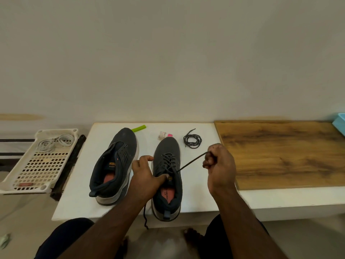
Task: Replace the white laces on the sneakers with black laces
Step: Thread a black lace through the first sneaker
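The right hand [220, 165] pinches one end of the black lace [190, 162] in curled fingers, drawing it taut toward two o'clock from the right sneaker [167, 176]. The left hand [147, 174] steadies that sneaker, thumb at the tongue, fingers round its side. Lacing here looks nearly finished; next comes tying. The left sneaker [114, 165] at nine o'clock sits unlaced, the spare black lace [192, 140] coiled at one o'clock.

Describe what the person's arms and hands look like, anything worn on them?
Both forearms are bare up to the frame's lower edge, with no sleeves showing. The left hand and right hand wear no gloves, and no rings, watch or bracelet can be seen. Dark trousers cover the knees below.
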A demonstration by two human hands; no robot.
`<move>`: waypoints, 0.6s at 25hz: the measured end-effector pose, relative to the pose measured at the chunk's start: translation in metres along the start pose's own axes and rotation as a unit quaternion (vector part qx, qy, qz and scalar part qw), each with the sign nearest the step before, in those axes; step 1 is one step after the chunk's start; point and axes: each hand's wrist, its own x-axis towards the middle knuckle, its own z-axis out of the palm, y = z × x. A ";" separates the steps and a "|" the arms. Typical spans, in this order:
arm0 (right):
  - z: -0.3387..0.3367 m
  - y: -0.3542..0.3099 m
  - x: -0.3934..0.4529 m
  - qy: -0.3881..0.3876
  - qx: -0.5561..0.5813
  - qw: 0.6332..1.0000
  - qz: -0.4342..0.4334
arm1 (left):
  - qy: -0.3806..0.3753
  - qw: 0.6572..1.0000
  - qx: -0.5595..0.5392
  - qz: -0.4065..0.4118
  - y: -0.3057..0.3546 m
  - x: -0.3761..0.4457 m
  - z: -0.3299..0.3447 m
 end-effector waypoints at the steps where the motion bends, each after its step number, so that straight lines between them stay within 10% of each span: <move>1: -0.004 0.001 0.001 0.030 -0.041 0.999 -0.007 | -0.002 1.000 -0.003 -0.004 -0.001 0.001 0.000; 5: -0.010 0.025 0.006 -0.083 -0.433 0.898 0.004 | -0.008 1.000 0.015 -0.001 -0.003 0.003 -0.001; 9: 0.006 0.042 -0.003 -0.185 -0.526 0.829 0.027 | -0.006 0.999 0.027 0.015 -0.005 0.003 0.002; 15: 0.010 0.042 -0.003 -0.187 -0.523 0.831 0.029 | -0.027 0.999 0.026 0.014 -0.004 0.002 -0.002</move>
